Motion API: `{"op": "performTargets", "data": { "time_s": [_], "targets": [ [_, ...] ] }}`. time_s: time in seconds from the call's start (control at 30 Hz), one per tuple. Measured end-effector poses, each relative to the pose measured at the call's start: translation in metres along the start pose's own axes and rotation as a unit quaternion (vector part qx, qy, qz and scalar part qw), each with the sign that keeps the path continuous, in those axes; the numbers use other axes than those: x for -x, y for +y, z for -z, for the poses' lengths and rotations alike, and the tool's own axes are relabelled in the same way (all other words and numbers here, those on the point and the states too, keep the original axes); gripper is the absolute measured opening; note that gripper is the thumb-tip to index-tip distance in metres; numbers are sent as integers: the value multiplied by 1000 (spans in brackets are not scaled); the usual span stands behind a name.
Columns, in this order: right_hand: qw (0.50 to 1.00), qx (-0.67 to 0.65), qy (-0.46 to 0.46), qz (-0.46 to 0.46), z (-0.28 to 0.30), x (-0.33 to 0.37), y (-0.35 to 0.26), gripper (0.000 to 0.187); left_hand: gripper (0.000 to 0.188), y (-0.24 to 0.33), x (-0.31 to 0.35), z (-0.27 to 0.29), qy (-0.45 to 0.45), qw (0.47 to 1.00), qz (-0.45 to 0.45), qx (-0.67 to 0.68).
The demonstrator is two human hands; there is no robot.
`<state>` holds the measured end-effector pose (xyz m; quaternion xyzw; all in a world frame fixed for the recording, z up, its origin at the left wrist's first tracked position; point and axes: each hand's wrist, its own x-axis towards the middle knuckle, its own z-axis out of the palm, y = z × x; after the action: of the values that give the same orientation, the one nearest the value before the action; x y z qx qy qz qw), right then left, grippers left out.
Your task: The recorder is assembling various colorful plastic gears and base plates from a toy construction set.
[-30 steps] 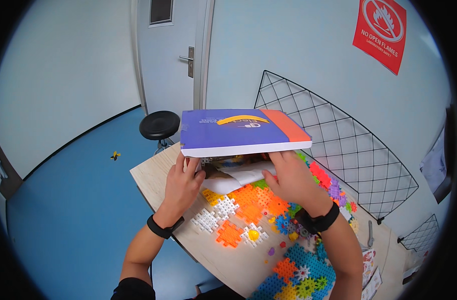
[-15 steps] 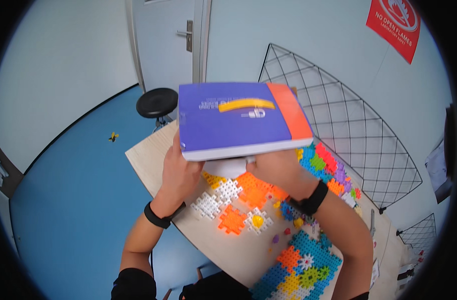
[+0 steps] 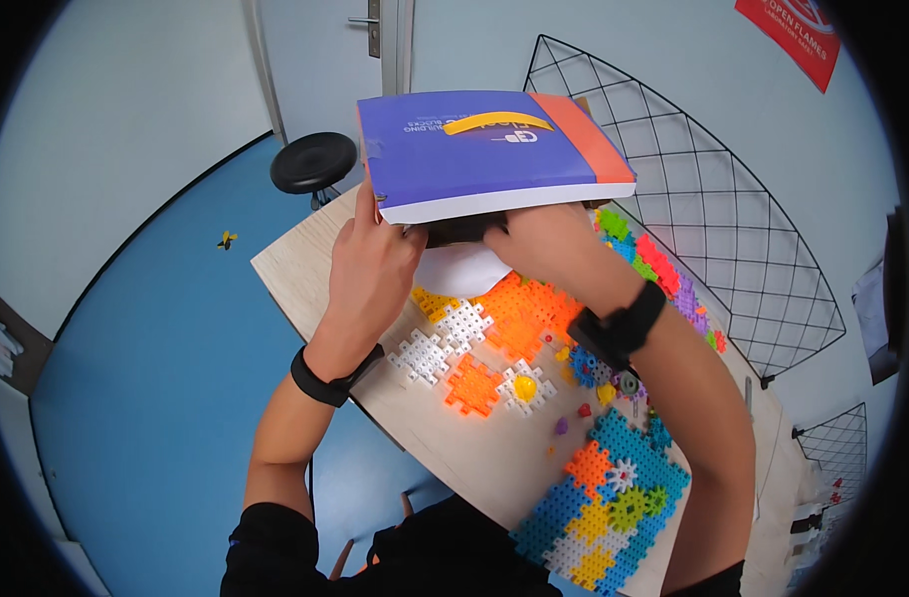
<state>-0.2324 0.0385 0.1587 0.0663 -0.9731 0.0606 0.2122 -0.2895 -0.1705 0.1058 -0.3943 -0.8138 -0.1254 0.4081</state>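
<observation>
Left hand [image 3: 372, 264], right hand [image 3: 544, 244], gripping box [image 3: 484, 149] edges

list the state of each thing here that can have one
box: lifted off the table, held flat, purple face up
left hand: gripping the box's near left edge
right hand: under the box's near edge
door: shut
interlocking tiles: joined into a flat mat
stool: unoccupied
</observation>
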Motion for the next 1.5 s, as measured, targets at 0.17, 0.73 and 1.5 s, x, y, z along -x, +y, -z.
{"op": "performTargets", "data": {
  "time_s": [0.17,0.73,1.5],
  "targets": [
    [990,134,-46,23,-20,-34,7,52,7,7,1,-6,-7,1000,3,14],
    [968,-114,80,-207,69,-66,37,22,30,-54,-53,-20,-56,991,82,86],
    [838,-415,197,-295,36,63,76,39,42,-69,-63,-19,-126,975,115,145]
  ]
}}
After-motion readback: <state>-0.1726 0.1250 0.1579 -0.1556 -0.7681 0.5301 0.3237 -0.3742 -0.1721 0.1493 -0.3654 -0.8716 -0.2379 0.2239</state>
